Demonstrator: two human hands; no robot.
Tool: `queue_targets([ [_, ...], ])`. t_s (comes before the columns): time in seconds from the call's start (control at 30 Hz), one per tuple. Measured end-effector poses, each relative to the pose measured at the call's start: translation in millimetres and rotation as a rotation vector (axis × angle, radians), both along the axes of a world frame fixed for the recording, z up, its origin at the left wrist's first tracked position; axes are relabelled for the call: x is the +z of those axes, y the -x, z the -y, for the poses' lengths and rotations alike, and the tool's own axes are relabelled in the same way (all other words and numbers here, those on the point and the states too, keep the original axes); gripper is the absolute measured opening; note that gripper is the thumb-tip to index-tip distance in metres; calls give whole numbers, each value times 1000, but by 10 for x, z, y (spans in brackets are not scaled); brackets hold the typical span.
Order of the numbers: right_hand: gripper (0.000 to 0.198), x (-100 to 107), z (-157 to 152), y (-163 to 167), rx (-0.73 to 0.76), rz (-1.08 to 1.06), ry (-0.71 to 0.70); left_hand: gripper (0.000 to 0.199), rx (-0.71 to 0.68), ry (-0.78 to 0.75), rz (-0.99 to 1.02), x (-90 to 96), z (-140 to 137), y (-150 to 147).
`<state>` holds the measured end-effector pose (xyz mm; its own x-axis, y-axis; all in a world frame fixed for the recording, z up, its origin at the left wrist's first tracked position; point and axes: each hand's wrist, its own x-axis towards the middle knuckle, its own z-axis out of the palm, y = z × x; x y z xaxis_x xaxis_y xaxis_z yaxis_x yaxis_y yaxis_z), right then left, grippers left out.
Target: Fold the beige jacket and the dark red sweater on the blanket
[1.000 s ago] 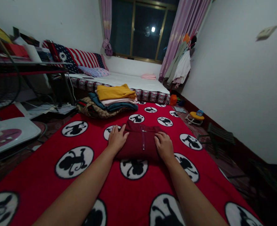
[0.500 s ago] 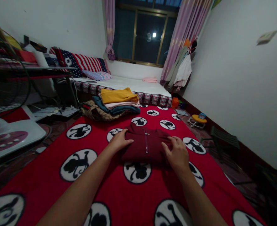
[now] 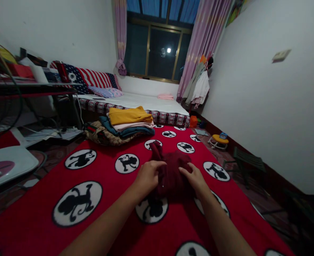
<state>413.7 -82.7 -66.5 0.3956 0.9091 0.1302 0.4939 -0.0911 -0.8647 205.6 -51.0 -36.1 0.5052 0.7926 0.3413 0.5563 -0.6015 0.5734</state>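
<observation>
A dark maroon garment [image 3: 174, 174], bunched and folded, is between my hands above the red blanket [image 3: 106, 227] with black-and-white monkey circles. My left hand [image 3: 147, 177] grips its left side, thumb and fingers closed on the cloth. On the right side, my right hand [image 3: 195, 177] pinches the cloth between thumb and fingers. One dark red flap sticks up at the garment's far left. The zipper front is mostly hidden now. Beyond it lies a stack of folded clothes, with a mustard-yellow garment [image 3: 130, 115] on top.
A bed [image 3: 141, 100] with a white sheet stands under the window. To the left is a cluttered desk [image 3: 39, 85] above a white plastic appliance [image 3: 10, 161]. Along the right wall are a small yellow stool [image 3: 219, 139] and a dark folding stool [image 3: 249, 160].
My hands have closed on the garment's sides and drawn inward. The flat folded garment is now gathered up, with its zipper turned mostly out of sight. The view has tilted slightly up.
</observation>
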Motion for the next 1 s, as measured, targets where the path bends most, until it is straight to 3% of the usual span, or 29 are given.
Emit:
queue_targets([
  [0.17, 61, 118, 16, 187, 102, 124, -1, 43, 17, -159, -104, -134, 193, -163],
  [0.3, 71, 129, 45, 200, 169, 224, -9, 44, 49, -118, 32, -200, 111, -144],
  [0.47, 59, 152, 129, 328, 32, 545, 186, 36, 130, -116, 97, -249, 37, -118],
  [0.6, 49, 177, 171, 409, 8, 645, 207, 34, 142, -152, 71, -278, 59, -131],
  [0.83, 56, 99, 161, 351, 10, 596, 154, 34, 158, -162, -7, -279, 90, -130],
  [1.0, 52, 23, 166, 221, 76, 253, -101, 42, 111, -117, -8, -248, 65, -80],
])
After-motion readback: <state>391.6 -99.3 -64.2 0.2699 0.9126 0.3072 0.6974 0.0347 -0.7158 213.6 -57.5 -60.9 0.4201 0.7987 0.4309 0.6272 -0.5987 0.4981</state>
